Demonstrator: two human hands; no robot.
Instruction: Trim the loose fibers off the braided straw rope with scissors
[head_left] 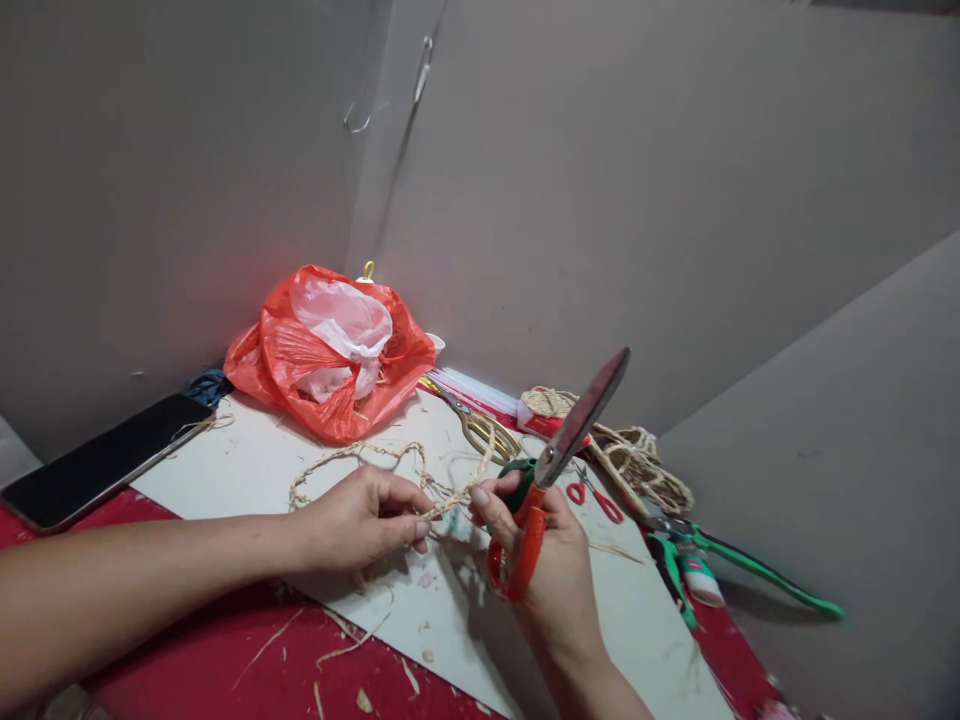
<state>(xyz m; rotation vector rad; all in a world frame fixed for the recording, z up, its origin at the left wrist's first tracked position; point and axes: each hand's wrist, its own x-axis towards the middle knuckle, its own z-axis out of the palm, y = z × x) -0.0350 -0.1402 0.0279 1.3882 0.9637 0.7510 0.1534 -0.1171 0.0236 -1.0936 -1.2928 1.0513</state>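
Observation:
My left hand (367, 520) pinches a braided straw cord (459, 497) between thumb and fingers. The cord loops away behind that hand over the white board (247, 470), and a short end rises near my right hand (551, 560). Hooked in the right hand is a pair of scissors (517, 550) with red and green handles, its blades closed and pointing up to the right. Thumb and index finger of the right hand also touch the cord close to the left fingertips. Straw scraps lie about the board below the hands.
Behind the hands sits a red plastic bag (322, 350), with gold-handled scissors (487, 430) beside it. A phone (105, 460) lies at left. At right are small red scissors (596, 495), woven straw pieces (637, 465) and green-handled pliers (750, 570). Grey walls (637, 180) enclose the back.

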